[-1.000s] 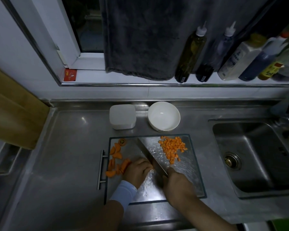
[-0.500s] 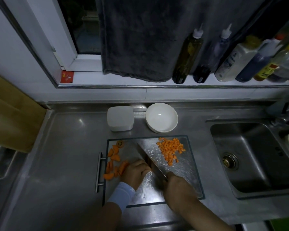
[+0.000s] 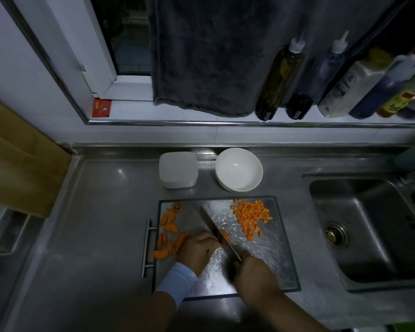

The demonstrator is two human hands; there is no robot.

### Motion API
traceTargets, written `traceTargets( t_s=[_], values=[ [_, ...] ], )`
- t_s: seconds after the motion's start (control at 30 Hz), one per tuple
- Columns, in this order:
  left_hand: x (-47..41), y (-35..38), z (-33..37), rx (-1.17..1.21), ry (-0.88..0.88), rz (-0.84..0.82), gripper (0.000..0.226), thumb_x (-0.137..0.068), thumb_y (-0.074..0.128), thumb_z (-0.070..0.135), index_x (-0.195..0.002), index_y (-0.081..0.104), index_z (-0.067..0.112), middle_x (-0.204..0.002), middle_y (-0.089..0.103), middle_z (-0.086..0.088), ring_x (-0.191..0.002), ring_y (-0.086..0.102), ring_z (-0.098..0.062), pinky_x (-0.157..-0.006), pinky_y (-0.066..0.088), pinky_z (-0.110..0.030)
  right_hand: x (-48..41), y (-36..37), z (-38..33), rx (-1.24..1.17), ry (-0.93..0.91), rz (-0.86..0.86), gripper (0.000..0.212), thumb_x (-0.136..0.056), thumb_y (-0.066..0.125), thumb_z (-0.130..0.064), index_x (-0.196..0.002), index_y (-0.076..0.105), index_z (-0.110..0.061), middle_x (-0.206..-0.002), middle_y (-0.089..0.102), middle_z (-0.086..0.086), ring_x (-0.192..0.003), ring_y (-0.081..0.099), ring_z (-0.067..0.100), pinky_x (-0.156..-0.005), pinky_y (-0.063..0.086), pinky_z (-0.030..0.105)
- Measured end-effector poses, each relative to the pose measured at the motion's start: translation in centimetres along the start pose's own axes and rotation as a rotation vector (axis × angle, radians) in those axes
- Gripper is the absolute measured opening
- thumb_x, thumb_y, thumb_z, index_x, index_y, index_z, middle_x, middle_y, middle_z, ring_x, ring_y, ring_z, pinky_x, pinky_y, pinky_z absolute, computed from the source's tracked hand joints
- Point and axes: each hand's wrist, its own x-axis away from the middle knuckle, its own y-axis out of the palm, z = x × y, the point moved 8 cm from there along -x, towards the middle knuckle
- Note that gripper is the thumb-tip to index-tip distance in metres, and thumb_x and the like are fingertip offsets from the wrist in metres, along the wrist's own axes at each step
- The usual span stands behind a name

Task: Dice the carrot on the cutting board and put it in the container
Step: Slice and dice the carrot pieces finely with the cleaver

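Orange showed on both sides of the knife [image 3: 215,226]: a heap of diced carrot [image 3: 250,218] lay on the far right part of the glass cutting board [image 3: 276,264], and uncut carrot chunks [image 3: 169,227] lay scattered along its left edge. The right hand [image 3: 253,273] was wrapped tight round the knife's grip at the near side of the board, and the blade ran on a slant from there, away and leftward, its edge down on the board. The left hand [image 3: 199,250] sat just left of the blade, knuckles against its flat, fingers curled down over a bundle of carrot sticks [image 3: 181,240] whose left ends poked out from under the hand; their long axis seemed to run crosswise to the blade, so each stroke would take dice off the right end. Uncut work thus lay left of the steel and finished dice right of it, with the left hand nearer the waiting chunks. The white square container [image 3: 177,170] stood on the counter [image 3: 106,224] beyond the board's far left corner, apart from it, no carrot showing in it; a white bowl [image 3: 238,170] stood beside it, straight beyond the dice. Dicing looked roughly half done, and the sticks would need feeding rightward, fingertips tucked back
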Motion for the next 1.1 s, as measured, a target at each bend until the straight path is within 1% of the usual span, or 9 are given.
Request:
traceTargets(
  t_s=[0.17, 0.27, 0.43, 0.57, 0.67, 0.77, 0.83, 0.93, 1.1],
  values=[
    [-0.4, 0.4, 0.1, -0.053, -0.037, -0.051, 0.019, -0.055, 0.086, 0.015, -0.062, 0.07, 0.022, -0.069, 0.066, 0.008, -0.06, 0.058, 0.001, -0.081, 0.034, -0.005, -1.7, -0.6, -1.4, -0.073, -0.074, 0.014, 0.031, -0.102, 0.042, -0.035, -0.123, 0.057, -0.019, -0.116, 0.067, 0.0, -0.105, 0.062, 0.012, -0.087, 0.041, 0.015],
    [-0.2, 0.6, -0.1, -0.03, -0.061, -0.084, 0.014, -0.066, 0.078, 0.012, -0.073, 0.072, 0.022, -0.079, 0.067, 0.007, -0.07, 0.061, -0.002, -0.077, 0.036, -0.003, -2.3, -1.5, -1.3, -0.143, -0.074, 0.005, 0.03, -0.099, 0.046, -0.039, -0.122, 0.059, -0.024, -0.11, 0.07, 0.001, -0.1, 0.065, 0.017, -0.081, 0.045, 0.019],
    [-1.4, 0.9, -0.8, 0.037, -0.28, -0.036, 0.009, -0.083, 0.066, 0.011, -0.082, 0.072, 0.017, -0.09, 0.063, 0.003, -0.082, 0.057, -0.007, -0.079, 0.039, -0.008, -3.1, -3.2, 1.9, -0.18, 0.053, 0.022, 0.032, -0.098, 0.049, -0.037, -0.121, 0.06, -0.019, -0.11, 0.071, 0.009, -0.102, 0.066, 0.027, -0.083, 0.049, 0.031],
    [-4.0, 2.6, 0.0, 0.202, -0.507, -0.073, 0.011, -0.079, 0.063, 0.005, -0.078, 0.072, 0.012, -0.087, 0.065, -0.004, -0.08, 0.058, -0.012, -0.078, 0.045, -0.021, -4.4, -5.3, 3.0, -0.244, 0.075, 0.041, 0.03, -0.096, 0.051, -0.034, -0.12, 0.059, -0.019, -0.114, 0.069, 0.012, -0.106, 0.063, 0.031, -0.087, 0.049, 0.034],
    [-4.5, 1.9, 0.8, 0.297, -0.611, -0.084, 0.012, -0.08, 0.064, 0.007, -0.081, 0.072, 0.015, -0.084, 0.068, 0.001, -0.078, 0.06, -0.008, -0.071, 0.043, -0.015, -4.5, -6.3, 3.0, -0.232, 0.067, 0.062, 0.031, -0.098, 0.049, -0.034, -0.123, 0.056, -0.018, -0.116, 0.066, 0.014, -0.108, 0.062, 0.032, -0.086, 0.046, 0.031],
    [-3.0, -1.0, -1.3, 0.193, -0.697, 0.005, 0.014, -0.089, 0.057, 0.016, -0.081, 0.063, 0.025, -0.08, 0.058, 0.012, -0.073, 0.05, -0.003, -0.059, 0.033, -0.004, -4.0, -6.5, 1.6, -0.22, 0.016, 0.078, 0.03, -0.099, 0.048, -0.032, -0.122, 0.058, -0.015, -0.116, 0.066, 0.014, -0.108, 0.061, 0.032, -0.083, 0.045, 0.03],
    [-1.7, -3.6, -3.1, 0.049, -0.719, 0.058, 0.015, -0.089, 0.053, 0.023, -0.079, 0.06, 0.031, -0.08, 0.051, 0.014, -0.074, 0.05, -0.006, -0.061, 0.036, -0.009, -3.7, -5.5, 0.4, -0.248, -0.014, 0.045, 0.03, -0.098, 0.047, -0.032, -0.123, 0.058, -0.017, -0.115, 0.067, 0.012, -0.106, 0.062, 0.031, -0.084, 0.048, 0.031],
    [0.2, -7.1, -5.3, 0.087, -0.823, 0.175, 0.016, -0.089, 0.055, 0.023, -0.076, 0.054, 0.034, -0.082, 0.053, 0.008, -0.075, 0.057, -0.019, -0.067, 0.046, -0.026, -3.2, -3.5, -0.6, -0.247, -0.03, -0.001, 0.028, -0.1, 0.046, -0.033, -0.12, 0.06, -0.018, -0.111, 0.068, 0.008, -0.102, 0.064, 0.025, -0.077, 0.045, 0.026],
    [3.5, -10.4, -8.3, 0.074, -0.89, 0.254, 0.014, -0.09, 0.057, 0.016, -0.096, 0.064, 0.026, -0.093, 0.067, -0.002, -0.074, 0.064, -0.015, -0.068, 0.053, -0.023, -2.7, -3.1, 0.7, -0.235, 0.079, 0.058, 0.028, -0.1, 0.044, -0.033, -0.111, 0.061, -0.013, -0.113, 0.069, 0.01, -0.106, 0.064, 0.027, -0.087, 0.049, 0.033]
  ],
)
